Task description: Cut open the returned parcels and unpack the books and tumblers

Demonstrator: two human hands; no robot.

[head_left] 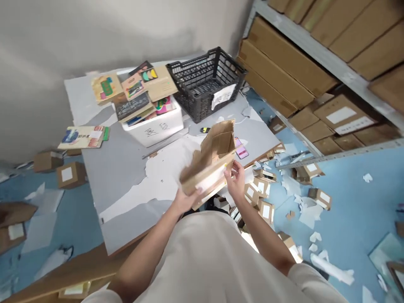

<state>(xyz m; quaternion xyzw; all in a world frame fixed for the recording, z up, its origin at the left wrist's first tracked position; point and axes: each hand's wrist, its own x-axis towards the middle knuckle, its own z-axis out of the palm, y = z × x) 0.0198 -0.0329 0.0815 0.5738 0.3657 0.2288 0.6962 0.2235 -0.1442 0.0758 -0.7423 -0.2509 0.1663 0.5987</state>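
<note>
An open cardboard box (217,141) with raised flaps is held at the table's near edge, close to my body. My left hand (187,199) grips its lower left corner. At the right end, my right hand (235,179) pinches the near side, thumb against a pale label. The box's left flap is smeared by motion. Just past the box lie a small yellow and black cutter (205,130) and a phone with a pink screen (241,150). What the box holds, if anything, is hidden.
On the grey table (123,168) stand a white bin (158,128) heaped with booklets and a black plastic crate (202,101). More booklets (82,137) lie at left. Shelves of cartons (284,67) rise at right. Small boxes (72,173) and paper scraps litter the blue floor.
</note>
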